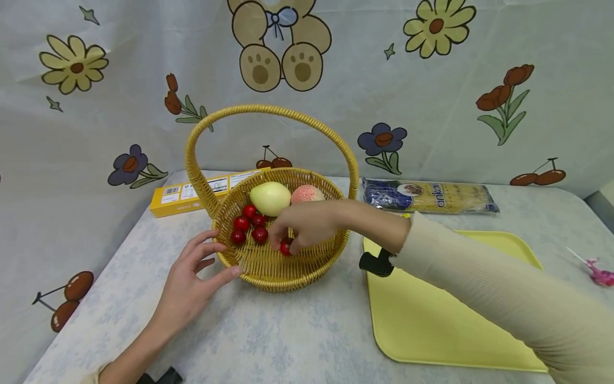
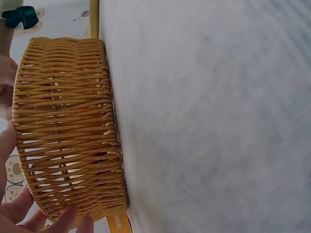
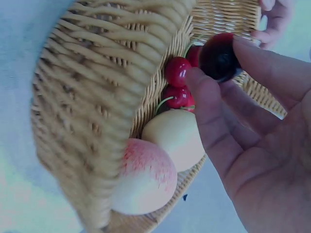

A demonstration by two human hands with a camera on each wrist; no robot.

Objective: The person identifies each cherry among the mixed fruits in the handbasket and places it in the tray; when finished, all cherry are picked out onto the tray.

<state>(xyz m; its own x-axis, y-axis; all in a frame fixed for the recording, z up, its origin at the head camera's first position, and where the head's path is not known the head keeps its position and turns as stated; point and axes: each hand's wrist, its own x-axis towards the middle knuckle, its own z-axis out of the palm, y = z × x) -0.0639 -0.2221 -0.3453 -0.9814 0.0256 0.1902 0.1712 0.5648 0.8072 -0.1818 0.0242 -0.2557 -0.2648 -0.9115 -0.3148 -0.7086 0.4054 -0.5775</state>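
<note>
Wicker basket (image 1: 280,266) with arched handle (image 1: 268,111), standing on a pale mottled tablecloth (image 1: 288,341). Inside, toward the far wall: a pale green pear (image 1: 269,198) touching a pink peach (image 1: 307,193); in front of them, a cluster of loose red cherries (image 1: 249,224).

Right hand (image 1: 307,224), reaching in over the right rim, fingertips pinching one dark red cherry (image 1: 285,247) just above the basket floor; pinch shown close in the right wrist view, cherry (image 3: 219,57) held between thumb and finger, pear (image 3: 177,138) and peach (image 3: 146,177) lying just behind, other cherries (image 3: 177,72) beside the held one. Cream sleeve (image 1: 503,293) crossing above the yellow tray (image 1: 431,330) and hiding part of it; black wrist mount (image 1: 376,263) at the cuff.

Left hand (image 1: 192,272) open, fingers spread and straight, fingertips resting on the basket's near-left outer wall; same contact in the left wrist view, fingertips (image 2: 63,221) against the weave (image 2: 68,126).

Behind the basket, left: a yellow box (image 1: 192,193), partly hidden by the handle's base. Behind, right: a packet of spaghetti (image 1: 431,196) lying flat, just beyond the tray. Far right edge: a small pink object (image 1: 599,274), too small to identify. Backdrop: cloth printed with flowers, cherries and a bear.
</note>
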